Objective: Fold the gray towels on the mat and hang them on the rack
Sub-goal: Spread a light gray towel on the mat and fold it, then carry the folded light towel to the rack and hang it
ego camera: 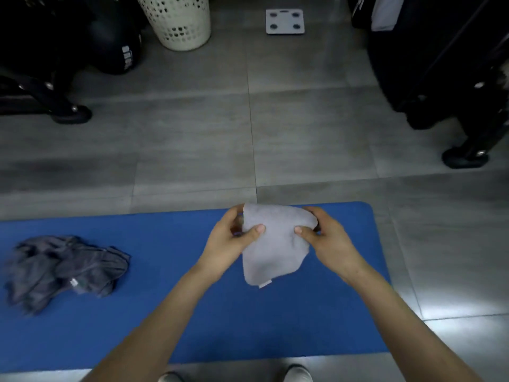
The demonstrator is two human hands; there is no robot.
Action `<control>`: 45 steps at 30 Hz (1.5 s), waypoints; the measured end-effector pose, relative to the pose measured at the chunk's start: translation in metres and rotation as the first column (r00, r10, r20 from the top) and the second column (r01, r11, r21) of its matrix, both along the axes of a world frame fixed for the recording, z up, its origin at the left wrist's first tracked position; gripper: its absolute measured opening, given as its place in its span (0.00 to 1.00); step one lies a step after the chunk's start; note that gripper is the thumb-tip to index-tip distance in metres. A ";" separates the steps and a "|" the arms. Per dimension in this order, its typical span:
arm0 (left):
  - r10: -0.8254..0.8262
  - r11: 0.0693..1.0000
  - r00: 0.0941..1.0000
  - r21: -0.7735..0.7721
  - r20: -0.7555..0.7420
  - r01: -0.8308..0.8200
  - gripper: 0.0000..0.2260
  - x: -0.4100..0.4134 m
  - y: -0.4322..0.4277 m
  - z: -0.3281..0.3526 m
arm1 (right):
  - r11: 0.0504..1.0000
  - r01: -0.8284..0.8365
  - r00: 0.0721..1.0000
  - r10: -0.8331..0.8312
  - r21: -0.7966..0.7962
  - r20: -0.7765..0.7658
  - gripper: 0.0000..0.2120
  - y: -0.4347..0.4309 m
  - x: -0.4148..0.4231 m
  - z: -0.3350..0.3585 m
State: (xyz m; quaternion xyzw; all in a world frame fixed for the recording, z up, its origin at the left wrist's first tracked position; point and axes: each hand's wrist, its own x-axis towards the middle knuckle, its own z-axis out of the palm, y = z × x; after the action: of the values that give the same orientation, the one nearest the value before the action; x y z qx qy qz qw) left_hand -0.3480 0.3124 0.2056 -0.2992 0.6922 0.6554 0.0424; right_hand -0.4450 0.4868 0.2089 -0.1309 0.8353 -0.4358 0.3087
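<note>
A small light gray towel [275, 244] hangs folded in the air above the blue mat [192, 312]. My left hand [231, 241] pinches its upper left edge, thumb on the front. My right hand [327, 238] pinches the upper right edge the same way. A small white tag shows at the towel's lower corner. A darker gray towel [66, 268] lies crumpled on the left part of the mat. No rack is plainly visible.
The mat lies on a gray tiled floor [192, 147]. A cream perforated laundry basket [179, 20] and a white bathroom scale [285, 21] stand at the back. Dark equipment with black feet [465, 158] stands at the right, more dark gear [68, 111] at the left.
</note>
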 end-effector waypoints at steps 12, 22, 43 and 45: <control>-0.022 0.993 0.992 -0.114 -0.120 0.008 0.17 -0.137 0.013 0.289 | 0.994 -0.029 0.963 0.057 0.109 -0.264 0.13 0.051 -0.138 0.278; 0.148 0.951 0.983 -0.257 -0.111 -0.172 0.06 -0.323 -0.132 0.310 | 0.940 0.081 0.853 0.106 0.331 -0.510 0.11 0.011 -0.360 0.308; -0.302 0.896 0.934 -0.393 -0.191 0.209 0.04 -0.903 -0.205 0.427 | 0.948 -0.086 0.902 0.205 0.306 -0.381 0.18 -0.097 -0.869 0.451; -0.368 0.884 0.901 -0.389 -0.231 0.261 0.04 -0.952 -0.187 0.444 | 0.939 -0.113 0.883 0.244 0.324 -0.401 0.19 -0.096 -0.908 0.467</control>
State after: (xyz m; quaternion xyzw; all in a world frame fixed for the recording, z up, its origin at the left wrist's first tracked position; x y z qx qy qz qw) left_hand -1.3002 0.1256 0.6500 -0.0821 0.8350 0.5440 -0.0093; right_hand -1.3528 0.3903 0.6759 -0.2552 0.9220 -0.2370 0.1694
